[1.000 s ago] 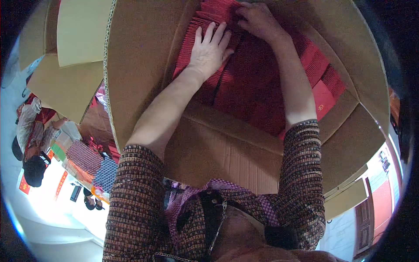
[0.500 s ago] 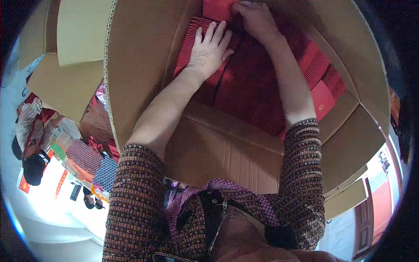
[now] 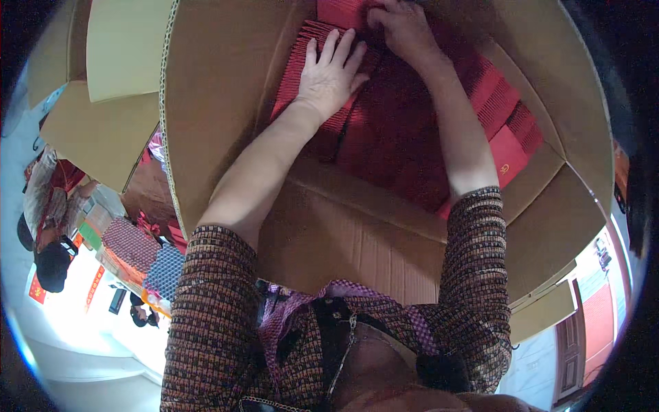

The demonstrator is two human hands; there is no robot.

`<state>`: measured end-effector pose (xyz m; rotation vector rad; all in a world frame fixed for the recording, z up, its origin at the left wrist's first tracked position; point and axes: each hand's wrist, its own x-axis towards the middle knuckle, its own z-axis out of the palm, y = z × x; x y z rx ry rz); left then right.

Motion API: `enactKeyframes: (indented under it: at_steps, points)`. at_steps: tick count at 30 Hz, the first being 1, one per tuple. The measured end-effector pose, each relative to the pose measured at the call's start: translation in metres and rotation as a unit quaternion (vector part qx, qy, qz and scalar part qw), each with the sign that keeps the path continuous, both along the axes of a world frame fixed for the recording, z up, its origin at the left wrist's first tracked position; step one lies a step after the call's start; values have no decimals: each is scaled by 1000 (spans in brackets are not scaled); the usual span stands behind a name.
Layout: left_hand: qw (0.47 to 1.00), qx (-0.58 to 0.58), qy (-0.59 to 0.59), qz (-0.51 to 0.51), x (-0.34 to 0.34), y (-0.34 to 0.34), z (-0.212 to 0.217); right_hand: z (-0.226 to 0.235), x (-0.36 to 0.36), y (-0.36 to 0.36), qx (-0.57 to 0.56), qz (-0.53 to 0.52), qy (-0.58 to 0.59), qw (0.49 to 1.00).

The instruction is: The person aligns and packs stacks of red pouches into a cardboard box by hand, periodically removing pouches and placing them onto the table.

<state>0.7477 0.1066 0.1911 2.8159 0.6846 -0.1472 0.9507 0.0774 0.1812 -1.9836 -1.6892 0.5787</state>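
Inside a large cardboard box point(image 3: 226, 89), rows of red paper envelopes point(image 3: 511, 154) are packed, some standing on edge with their rims in close ridges. My left hand point(image 3: 326, 79) lies over one ridged row point(image 3: 300, 69) at the left, fingers spread and palm down. Farther in, my right hand point(image 3: 406, 33) has its fingers curled against the right end of a flat-faced red bundle point(image 3: 338, 10) by the far wall. Whatever is between those fingertips, if anything, is hidden. Dark shade covers the red layer in the middle.
Raised box flaps stand around me, one at the right point(image 3: 549, 226). More open cardboard point(image 3: 103, 130) is at the left. Beyond it, a person point(image 3: 51, 233) is near a table with patterned stacks point(image 3: 130, 244). A brown door point(image 3: 570, 350) shows at the lower right.
My right hand has shifted very slightly at the far red bundle. The left hand stays spread on the ridged row, its fingertips a touch farther in.
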Motion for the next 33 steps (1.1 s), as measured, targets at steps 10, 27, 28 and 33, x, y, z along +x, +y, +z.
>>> enactKeyframes:
  at_steps: [10,27,28,33]
  points:
    - [999,23,26,-1,-5,5,2,51,11,19,-255,187,78,945]
    - [1000,19,-15,-12,-1,-5,-1,-47,30,-22,195,163,24,967]
    - [1000,24,-15,-10,-3,-2,0,-25,27,-18,165,182,29,969]
    - [999,22,-25,-6,-3,-2,-2,38,16,7,-206,197,-108,952]
